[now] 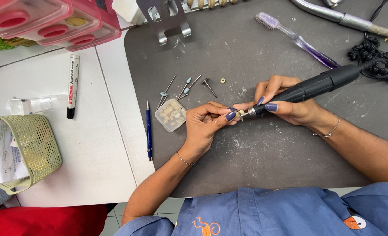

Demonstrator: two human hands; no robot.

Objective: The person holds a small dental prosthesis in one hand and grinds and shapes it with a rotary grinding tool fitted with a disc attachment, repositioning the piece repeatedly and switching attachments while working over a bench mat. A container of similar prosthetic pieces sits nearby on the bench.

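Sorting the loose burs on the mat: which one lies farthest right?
The dark T-shaped bur, lying alone beside the small tan bead. The others, with pale blue tips, cluster to its left above the clear box.

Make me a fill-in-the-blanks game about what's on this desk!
1. The right hand holds a black rotary ____.
2. The toothbrush on the grey mat is ____ in colour.
3. The left hand pinches a tiny piece at the tool's ____.
4. The blue pen lies ____ of the small clear box.

Missing words: handpiece; purple; tip; left
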